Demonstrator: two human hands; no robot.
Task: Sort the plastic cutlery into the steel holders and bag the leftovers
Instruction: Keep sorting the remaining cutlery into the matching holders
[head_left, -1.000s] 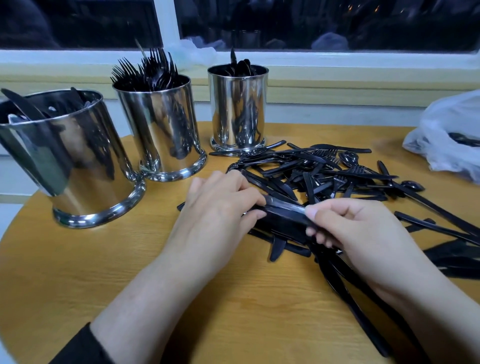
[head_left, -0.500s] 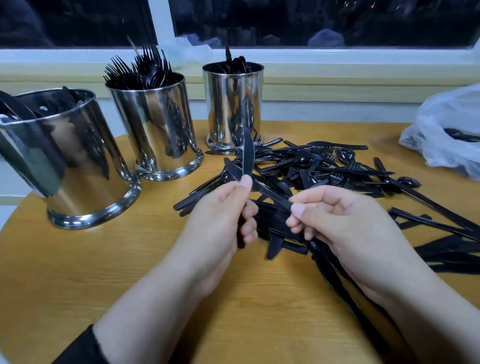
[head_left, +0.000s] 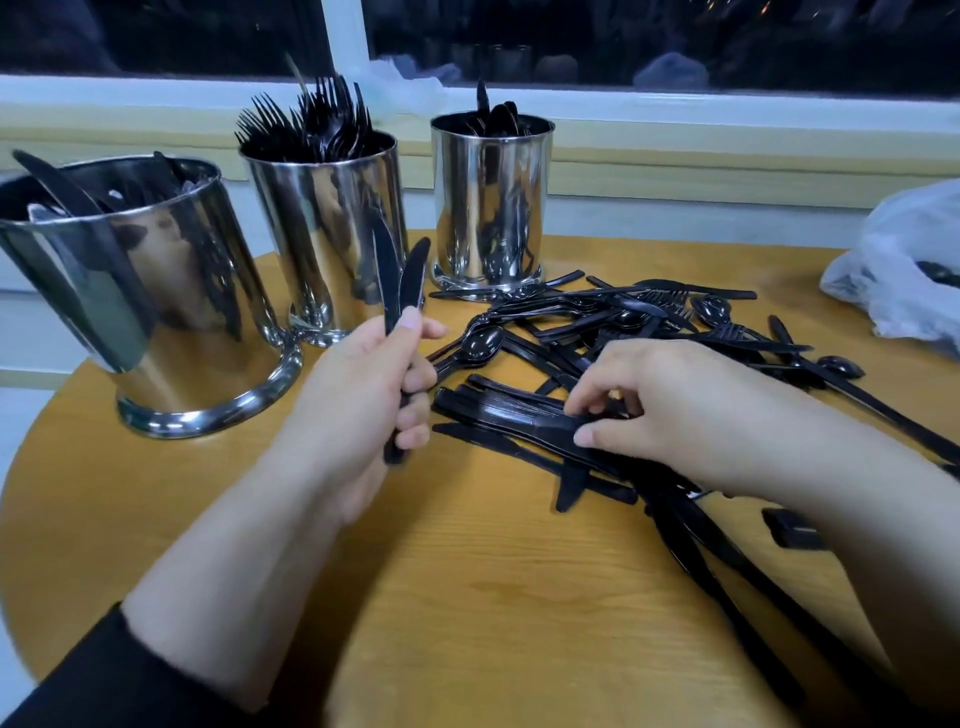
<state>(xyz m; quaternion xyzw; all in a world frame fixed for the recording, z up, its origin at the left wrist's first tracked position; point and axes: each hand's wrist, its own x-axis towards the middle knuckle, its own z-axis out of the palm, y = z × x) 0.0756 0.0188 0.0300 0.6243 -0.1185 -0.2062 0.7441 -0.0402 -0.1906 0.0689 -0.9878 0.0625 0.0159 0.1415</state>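
Three steel holders stand along the upper left of the frame on your round wooden table. The left holder carries knives, the middle holder is crowded with forks, tines up, and the far holder, at upper centre, shows spoon ends above its rim. A white plastic bag lies at the right edge, well apart from the holders, with something dark inside that cannot be identified.

The loose cutlery pile spreads from centre to lower right, mixed knives, forks and spoons overlapping; an exact count is not possible. One spoon lies bowl-up at the pile's left margin, just beside your left hand.

Your left hand is closed around two black knives, held upright, blades fanning above your thumb in front of the middle holder, handles protruding below the curled fingers. Those blades partly mask the middle holder's wall.

Your right hand rests palm-down on a bundle of knives lying flat on the table, thumb against its near edge and fingertips curled on its top. Whether it is actually gripped cannot be determined.
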